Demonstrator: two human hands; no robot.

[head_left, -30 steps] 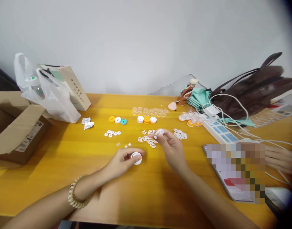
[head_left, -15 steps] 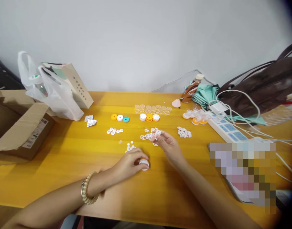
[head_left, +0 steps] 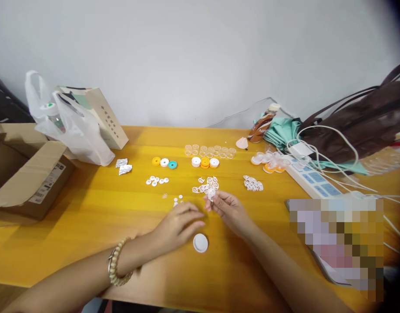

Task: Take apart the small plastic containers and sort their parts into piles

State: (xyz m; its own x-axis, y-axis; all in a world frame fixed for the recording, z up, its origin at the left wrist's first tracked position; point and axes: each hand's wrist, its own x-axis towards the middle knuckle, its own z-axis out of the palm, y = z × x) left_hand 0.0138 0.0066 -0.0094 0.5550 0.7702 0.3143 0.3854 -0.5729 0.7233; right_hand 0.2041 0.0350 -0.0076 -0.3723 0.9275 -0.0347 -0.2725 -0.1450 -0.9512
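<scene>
Between thumb and fingers, my right hand (head_left: 231,209) pinches a small white openwork plastic piece (head_left: 211,194). Behind it lies a pile of similar white openwork pieces (head_left: 204,188), with a second group of them (head_left: 253,183) farther right. My left hand (head_left: 183,224) is open, its fingers apart and pointing toward my right hand. Just in front of it, a round white cap (head_left: 200,243) rests on the table, touched by neither hand. Small white discs (head_left: 176,201) lie partly hidden behind my left hand.
Yellow, white and teal round caps (head_left: 164,162) and more caps (head_left: 205,162) stand in a row. Clear cups (head_left: 210,151) are behind them. A cardboard box (head_left: 46,187) and plastic bag (head_left: 82,134) stand left; a power strip (head_left: 312,176), bottle (head_left: 262,124) and brown bag (head_left: 356,117) right.
My left hand has let go of the white cap, which now lies nearer to me. My right hand has drawn slightly back with the openwork piece, toward my left hand.
</scene>
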